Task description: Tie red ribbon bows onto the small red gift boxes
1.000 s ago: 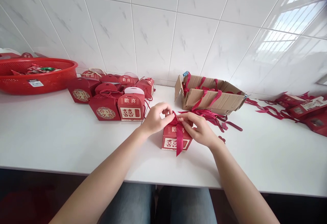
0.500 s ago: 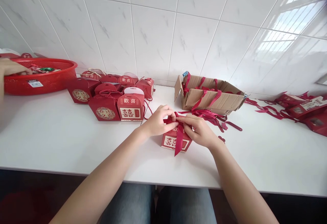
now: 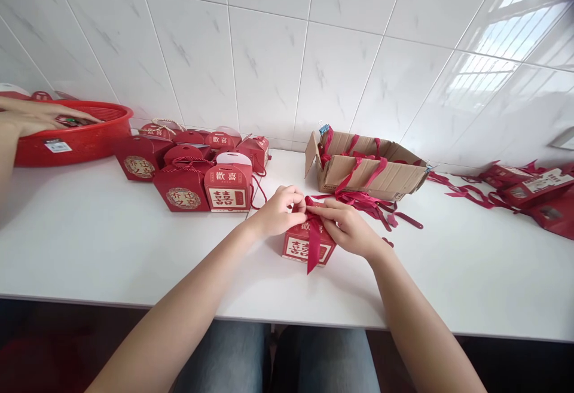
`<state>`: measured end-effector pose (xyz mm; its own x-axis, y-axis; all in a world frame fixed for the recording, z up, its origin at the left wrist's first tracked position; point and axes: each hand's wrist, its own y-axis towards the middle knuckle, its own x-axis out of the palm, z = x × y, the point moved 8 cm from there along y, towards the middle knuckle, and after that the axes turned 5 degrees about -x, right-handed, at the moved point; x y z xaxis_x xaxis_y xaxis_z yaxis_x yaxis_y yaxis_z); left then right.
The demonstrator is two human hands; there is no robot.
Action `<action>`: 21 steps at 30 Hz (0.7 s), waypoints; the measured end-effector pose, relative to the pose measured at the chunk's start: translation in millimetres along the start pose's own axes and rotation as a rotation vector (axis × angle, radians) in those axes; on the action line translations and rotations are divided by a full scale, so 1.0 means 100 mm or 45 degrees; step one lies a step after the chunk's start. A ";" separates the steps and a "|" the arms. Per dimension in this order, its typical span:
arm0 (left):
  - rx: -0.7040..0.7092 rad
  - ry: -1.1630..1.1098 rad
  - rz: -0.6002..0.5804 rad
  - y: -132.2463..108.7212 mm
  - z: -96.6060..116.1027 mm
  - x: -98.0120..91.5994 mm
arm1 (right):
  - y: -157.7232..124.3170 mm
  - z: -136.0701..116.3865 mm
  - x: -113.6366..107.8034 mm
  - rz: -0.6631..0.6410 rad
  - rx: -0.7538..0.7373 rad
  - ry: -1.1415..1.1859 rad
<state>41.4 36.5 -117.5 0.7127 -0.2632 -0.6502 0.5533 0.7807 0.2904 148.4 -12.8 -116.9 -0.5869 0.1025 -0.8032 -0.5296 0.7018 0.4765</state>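
Observation:
A small red gift box (image 3: 298,248) with white characters stands on the white table (image 3: 112,243) just in front of me. A dark red ribbon (image 3: 314,242) crosses its top and hangs down its front. My left hand (image 3: 277,212) pinches the ribbon at the box's top left. My right hand (image 3: 350,228) pinches the ribbon at the top right, fingers pressed together. Both hands meet over the box and hide its top.
Several finished red gift boxes (image 3: 197,171) stand at the back left. A cardboard box (image 3: 374,170) holding red ribbons sits behind my hands. Flat red boxes (image 3: 533,192) lie far right. Another person's hand (image 3: 42,118) reaches into a red basket (image 3: 76,145) at far left.
My hands have drawn closer together on the ribbon over the box. The other person's hand has come into view and reached further into the red basket.

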 end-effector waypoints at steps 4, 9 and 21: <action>-0.018 -0.004 0.003 -0.01 -0.01 -0.02 | 0.00 0.03 -0.03 0.061 0.022 0.065; 0.057 0.004 -0.027 -0.03 0.02 -0.06 | -0.02 0.22 -0.15 0.337 0.177 0.118; -0.043 -0.127 0.476 -0.02 -0.11 -0.31 | -0.07 0.37 -0.16 0.162 0.298 0.282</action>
<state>13.5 49.4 -105.5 0.9020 -0.0097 -0.4316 0.2341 0.8510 0.4702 184.7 6.8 -120.8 -0.7713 0.0620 -0.6335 -0.3038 0.8388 0.4519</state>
